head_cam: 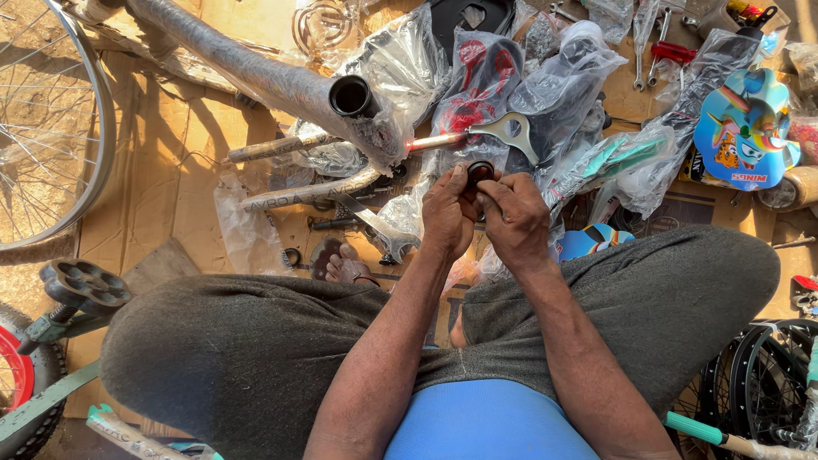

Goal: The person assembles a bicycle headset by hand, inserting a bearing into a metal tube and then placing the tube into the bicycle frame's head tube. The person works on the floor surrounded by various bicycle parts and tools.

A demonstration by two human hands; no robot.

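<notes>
Just above the middle of the frame, your left hand [449, 213] and right hand [511, 223] are closed together on a small dark ring-shaped part [480, 172], fingertips pinching its rim. Keep it held over your lap so that, if it slips, it lands on cloth and not among the plastic bags [545, 77]. Grip the rim evenly with both thumbs, and stay clear of the wrapped frame tube [281, 81] at upper left.

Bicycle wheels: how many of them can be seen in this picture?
3 at least: a bare spoked wheel top left, a red-rimmed tyred wheel bottom left, and black-tyred wheels bottom right, where overlapping may hide more.
</notes>
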